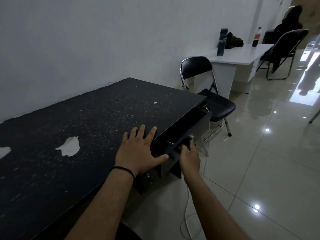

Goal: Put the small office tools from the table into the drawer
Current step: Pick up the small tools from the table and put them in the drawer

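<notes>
The black table (86, 122) has a worn top with pale peeled patches; I see no office tools on it. Under its right edge the black drawer (192, 125) stands a little way out, with a dark gap showing inside. My left hand (140, 149) lies flat on the table's edge, fingers spread, thumb over the rim. My right hand (189, 156) grips the drawer's front panel near its lock. What lies inside the drawer is too dark to make out.
A black folding chair (211, 94) stands just past the drawer. Behind it a white desk (242, 54) carries a blue bottle (222, 41) and a cola bottle (256, 36); a person sits on another chair (287, 49). A white cable (186, 217) trails on the glossy tiles.
</notes>
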A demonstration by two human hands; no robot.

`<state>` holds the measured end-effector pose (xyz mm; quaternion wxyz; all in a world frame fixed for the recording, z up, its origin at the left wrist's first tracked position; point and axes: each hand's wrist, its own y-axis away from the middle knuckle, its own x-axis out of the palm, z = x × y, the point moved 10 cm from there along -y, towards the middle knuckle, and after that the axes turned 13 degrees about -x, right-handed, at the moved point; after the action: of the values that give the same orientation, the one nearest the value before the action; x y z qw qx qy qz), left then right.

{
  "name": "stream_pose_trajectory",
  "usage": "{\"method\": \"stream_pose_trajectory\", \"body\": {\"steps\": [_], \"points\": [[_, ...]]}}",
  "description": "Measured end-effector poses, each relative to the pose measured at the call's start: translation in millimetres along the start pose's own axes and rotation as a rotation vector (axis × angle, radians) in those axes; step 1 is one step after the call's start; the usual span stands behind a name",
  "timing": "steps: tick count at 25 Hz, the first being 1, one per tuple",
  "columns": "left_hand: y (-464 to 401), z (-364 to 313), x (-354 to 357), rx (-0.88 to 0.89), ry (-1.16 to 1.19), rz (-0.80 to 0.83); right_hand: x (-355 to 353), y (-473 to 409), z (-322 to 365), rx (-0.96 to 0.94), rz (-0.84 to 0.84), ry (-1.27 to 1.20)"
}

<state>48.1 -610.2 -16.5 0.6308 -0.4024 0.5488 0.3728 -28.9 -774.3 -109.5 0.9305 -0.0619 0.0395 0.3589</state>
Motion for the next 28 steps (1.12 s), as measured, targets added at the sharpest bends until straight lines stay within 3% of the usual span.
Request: {"method": "stream_pose_trajectory", "body": {"steps": [14,28], "points": [[-2.9,0.4,-2.2,-0.048,-0.107,-0.152,58.3,-32.9,16.1,-0.072,0.167,0.117],[-4.3,-0.4,-1.0,-0.049,-0.092,-0.107,73.3,-41.2,17.6,-0.088,0.278,0.209]]}}
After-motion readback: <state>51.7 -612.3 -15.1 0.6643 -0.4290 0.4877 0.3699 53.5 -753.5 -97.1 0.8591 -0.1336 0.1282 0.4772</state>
